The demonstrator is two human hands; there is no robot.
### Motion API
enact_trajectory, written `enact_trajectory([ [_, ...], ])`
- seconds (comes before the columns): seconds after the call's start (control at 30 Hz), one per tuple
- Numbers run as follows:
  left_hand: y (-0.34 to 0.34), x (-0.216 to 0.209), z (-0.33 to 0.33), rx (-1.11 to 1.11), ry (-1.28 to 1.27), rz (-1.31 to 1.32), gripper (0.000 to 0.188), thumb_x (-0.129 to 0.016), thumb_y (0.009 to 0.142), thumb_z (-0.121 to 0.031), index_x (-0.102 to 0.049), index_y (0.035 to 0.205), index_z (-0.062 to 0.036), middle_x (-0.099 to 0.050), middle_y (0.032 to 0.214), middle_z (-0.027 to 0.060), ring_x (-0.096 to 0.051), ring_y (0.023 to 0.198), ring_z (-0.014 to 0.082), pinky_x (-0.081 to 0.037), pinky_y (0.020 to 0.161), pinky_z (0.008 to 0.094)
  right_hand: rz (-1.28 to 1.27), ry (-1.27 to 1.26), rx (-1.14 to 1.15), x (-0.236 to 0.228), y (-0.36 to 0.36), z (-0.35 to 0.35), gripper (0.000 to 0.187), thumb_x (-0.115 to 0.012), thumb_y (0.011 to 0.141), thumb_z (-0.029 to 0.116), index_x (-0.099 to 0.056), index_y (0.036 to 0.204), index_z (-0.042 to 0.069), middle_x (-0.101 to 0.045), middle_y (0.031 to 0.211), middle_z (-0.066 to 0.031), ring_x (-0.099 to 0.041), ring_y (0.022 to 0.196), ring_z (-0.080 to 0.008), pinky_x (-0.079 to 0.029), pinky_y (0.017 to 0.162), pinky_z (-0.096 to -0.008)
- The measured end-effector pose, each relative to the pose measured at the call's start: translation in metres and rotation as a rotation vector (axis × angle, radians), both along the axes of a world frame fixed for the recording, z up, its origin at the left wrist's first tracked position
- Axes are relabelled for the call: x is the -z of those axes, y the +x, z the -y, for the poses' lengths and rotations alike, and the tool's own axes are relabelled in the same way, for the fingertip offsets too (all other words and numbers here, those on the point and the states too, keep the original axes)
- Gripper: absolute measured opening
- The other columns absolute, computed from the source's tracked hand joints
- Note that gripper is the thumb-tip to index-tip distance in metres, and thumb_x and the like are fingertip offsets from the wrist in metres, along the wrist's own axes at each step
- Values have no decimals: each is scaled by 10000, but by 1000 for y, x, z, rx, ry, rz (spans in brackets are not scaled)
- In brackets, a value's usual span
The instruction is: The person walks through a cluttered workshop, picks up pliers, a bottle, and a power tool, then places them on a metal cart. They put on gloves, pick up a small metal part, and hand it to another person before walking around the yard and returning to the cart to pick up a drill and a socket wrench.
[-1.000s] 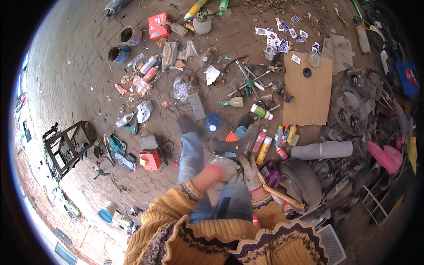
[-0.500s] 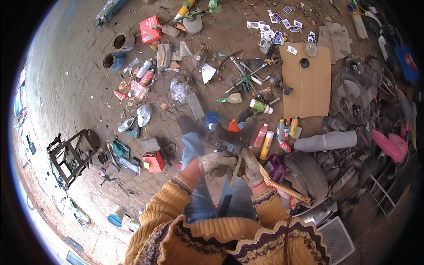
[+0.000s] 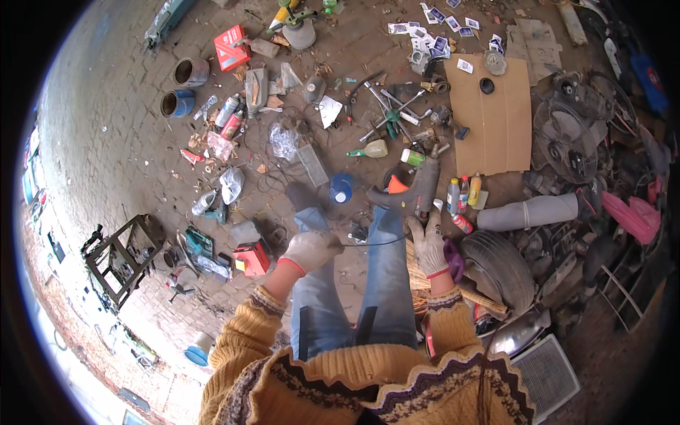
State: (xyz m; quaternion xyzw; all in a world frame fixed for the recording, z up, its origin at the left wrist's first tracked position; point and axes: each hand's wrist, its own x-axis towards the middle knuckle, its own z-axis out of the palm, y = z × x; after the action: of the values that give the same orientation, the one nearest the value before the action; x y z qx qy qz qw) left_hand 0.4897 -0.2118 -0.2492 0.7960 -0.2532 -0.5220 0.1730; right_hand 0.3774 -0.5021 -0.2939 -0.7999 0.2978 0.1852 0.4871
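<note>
My left hand [image 3: 310, 249], in a pale work glove, is closed on one end of a thin dark cord [image 3: 372, 245] above my left thigh. The cord runs nearly level across my right knee towards the thumb side of my right hand [image 3: 429, 249]. That gloved right hand has its fingers stretched and apart. Its fingertips are beside the lower end of a dark grey pistol-shaped tool [image 3: 426, 183]; whether they touch it, I cannot tell. Straw bristles [image 3: 418, 276] and a purple jug [image 3: 453, 258] show beside the right wrist.
A blue-topped container [image 3: 341, 188] and an orange funnel [image 3: 397, 185] stand by my feet. To the right are a tyre [image 3: 499, 269], a grey roll [image 3: 528, 212] and several bottles [image 3: 464, 191]. A cardboard sheet [image 3: 492, 127] lies farther off; a red box [image 3: 252, 258] is at left.
My hands have moved apart from close together, the left leftward and the right rightward. The pale strip between them no longer shows; a dark cord now spans the gap. The grey tool appears farther right.
</note>
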Motion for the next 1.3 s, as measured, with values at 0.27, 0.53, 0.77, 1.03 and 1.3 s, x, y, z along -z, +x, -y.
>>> enact_trajectory([
  [0.27, 43, 54, -4, -479, -505, -395, 345, -606, 925, -266, -677, 1182, -47, -689, 1171, 90, -673, 893, 131, -539, 748, 263, -190, 961, 123, -61, 1, -21, 481, -582, 964, 213, -439, 1371, 2, -620, 1090, -116, -613, 931, -195, -513, 832, -307],
  [0.53, -27, 35, 50, -171, -424, 240, 406, -559, 926, -263, -537, 1301, -107, -686, 929, 104, -689, 695, 241, -538, 579, 367, 115, 243, 281, -23, 20, -53, 496, -642, 924, 195, -462, 1350, 19, -569, 1200, -167, -605, 988, -254, -511, 847, -337],
  [0.77, 14, -8, 56, -27, -105, 509, 253, -659, 848, -355, -648, 932, -117, -662, 800, 80, -685, 700, 278, -536, 580, 405, -25, -40, -248, -19, -6, -27, 437, -654, 903, 137, -485, 1276, -17, -597, 1026, -127, -594, 893, -214, -491, 861, -357],
  [1.03, 22, 54, 19, -265, -443, -54, 365, -647, 908, -243, -639, 1239, -91, -699, 1094, 104, -681, 985, 198, -545, 815, 316, -168, 1011, 266, -48, -3, -36, 446, -629, 937, 189, -470, 1314, 10, -582, 909, -37, -572, 801, -145, -510, 985, -421],
  [1.3, -25, 36, 57, -68, -284, 423, 218, -636, 850, -254, -668, 1029, -134, -659, 905, 66, -669, 705, 243, -511, 518, 374, 77, 415, 561, 2, 11, -39, 647, -728, 891, 280, -415, 1404, 40, -631, 1113, -71, -610, 972, -163, -515, 867, -327],
])
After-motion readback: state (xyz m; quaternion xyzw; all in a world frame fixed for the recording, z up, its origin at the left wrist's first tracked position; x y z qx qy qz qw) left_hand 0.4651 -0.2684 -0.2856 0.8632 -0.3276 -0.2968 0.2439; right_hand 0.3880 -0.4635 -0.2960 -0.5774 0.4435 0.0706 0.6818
